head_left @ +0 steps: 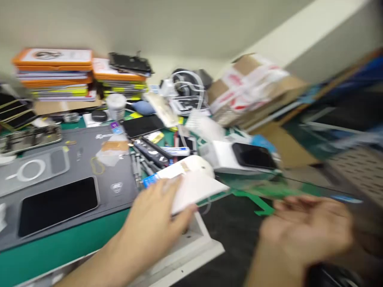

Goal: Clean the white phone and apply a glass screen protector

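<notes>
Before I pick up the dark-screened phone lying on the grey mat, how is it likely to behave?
The phone will probably be stiff, judging by its flat, slab-like shape. Its smooth, dark face may be slippery under the fingers. It seems unlikely to roll or tip if pushed, since it lies flat on the grey mat.

We see soft, fairly bright light on the wall (155,28), with the top right corner darker. Blur smears the right hand (308,229) and the cardboard box (251,89), while the leftmost phone (60,206) looks crisper to us.
</notes>
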`<state>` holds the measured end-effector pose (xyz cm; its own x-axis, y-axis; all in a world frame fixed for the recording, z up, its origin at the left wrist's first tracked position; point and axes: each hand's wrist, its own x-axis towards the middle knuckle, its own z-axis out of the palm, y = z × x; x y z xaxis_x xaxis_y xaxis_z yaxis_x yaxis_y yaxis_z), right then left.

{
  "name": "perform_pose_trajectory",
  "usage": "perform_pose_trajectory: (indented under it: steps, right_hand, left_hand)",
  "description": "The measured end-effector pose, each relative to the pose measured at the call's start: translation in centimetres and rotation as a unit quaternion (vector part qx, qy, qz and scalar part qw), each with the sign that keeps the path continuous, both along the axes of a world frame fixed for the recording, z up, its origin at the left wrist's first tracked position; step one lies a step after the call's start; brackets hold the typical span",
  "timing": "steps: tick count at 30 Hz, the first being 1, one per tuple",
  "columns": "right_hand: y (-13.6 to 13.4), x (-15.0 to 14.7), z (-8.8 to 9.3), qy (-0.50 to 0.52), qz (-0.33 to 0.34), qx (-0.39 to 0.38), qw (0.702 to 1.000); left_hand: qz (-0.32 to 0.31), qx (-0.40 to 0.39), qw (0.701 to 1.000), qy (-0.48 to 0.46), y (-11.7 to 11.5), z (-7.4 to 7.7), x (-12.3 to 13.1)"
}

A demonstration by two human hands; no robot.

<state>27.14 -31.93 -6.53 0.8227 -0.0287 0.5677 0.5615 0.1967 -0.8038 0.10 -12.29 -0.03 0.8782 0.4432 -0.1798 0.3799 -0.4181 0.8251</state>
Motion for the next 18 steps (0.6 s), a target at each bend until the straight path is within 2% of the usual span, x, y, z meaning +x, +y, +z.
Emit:
perform_pose_trajectory:
  steps: [2,4,6,8,11,14,16,18]
  right_hand:
    - [-0.9,0.0,-0.5,0.006,-0.031,0.018,0.999]
    - [-0.9,-1.1,-0.8,0.031,-0.027,0.021,0.999]
    - [-0.4,-2.7,-0.9,0.062,-0.008,0.017,0.998]
    - [0.0,-4.3,-0.6,0.094,0.016,0.010,0.995]
    - [0.3,-6.0,0.0,0.137,0.058,-0.009,0.989]
    - [0.4,-7.0,0.3,0.167,0.100,-0.031,0.980]
    - [0.7,-7.4,0.3,0.183,0.126,-0.043,0.974]
    - [1.1,-7.8,0.3,0.197,0.151,-0.056,0.967]
  left_hand:
    - [0.042,0.178,0.983,-0.005,0.8,-1.0,1.5]
    - [0.066,0.324,0.943,-0.039,1.6,-2.0,3.4]
    - [0.073,0.414,0.905,-0.062,2.2,-2.8,5.2]
    - [0.074,0.459,0.883,-0.062,2.5,-3.1,6.5]
    - [0.080,0.470,0.876,-0.076,2.2,-3.2,7.1]
    - [0.065,0.439,0.887,-0.132,1.3,-3.1,6.4]
    - [0.027,0.374,0.912,-0.167,0.7,-3.0,5.5]
    - [0.000,0.261,0.949,-0.178,0.1,-2.9,4.6]
